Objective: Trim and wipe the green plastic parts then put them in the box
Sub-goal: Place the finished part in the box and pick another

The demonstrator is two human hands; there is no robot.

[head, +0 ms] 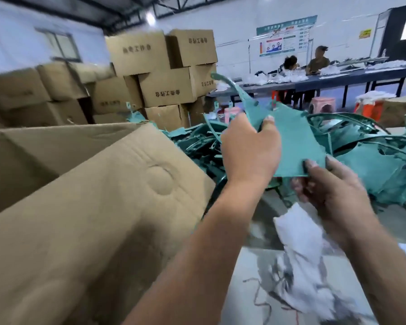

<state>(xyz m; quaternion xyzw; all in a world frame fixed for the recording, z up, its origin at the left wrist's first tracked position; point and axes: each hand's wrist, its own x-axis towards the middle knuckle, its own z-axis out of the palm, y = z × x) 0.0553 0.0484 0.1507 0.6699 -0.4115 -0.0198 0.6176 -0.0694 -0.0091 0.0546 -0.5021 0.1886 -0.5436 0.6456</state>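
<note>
Cloth: crumpled white rag [298, 242], lower right, hangs from right hand [333, 191].
Part: flat green plastic piece [295, 141], centre, pinched by both hands; left hand [249, 148] grips its upper edge.
Box: open brown cardboard carton [85, 184], left.
Progress: part not yet boxed; green pile [373, 156] remains.

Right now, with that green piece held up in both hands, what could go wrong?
The green plastic part is thin, and only the left hand and right hand grip it by its edges; a hard pull might bend or crack it. Its curved arm sticks up and could catch on the pile of green parts behind. The white cloth dangles under the right hand and may slip off. The cardboard box flap leans close, possibly hindering the drop-in.
</note>
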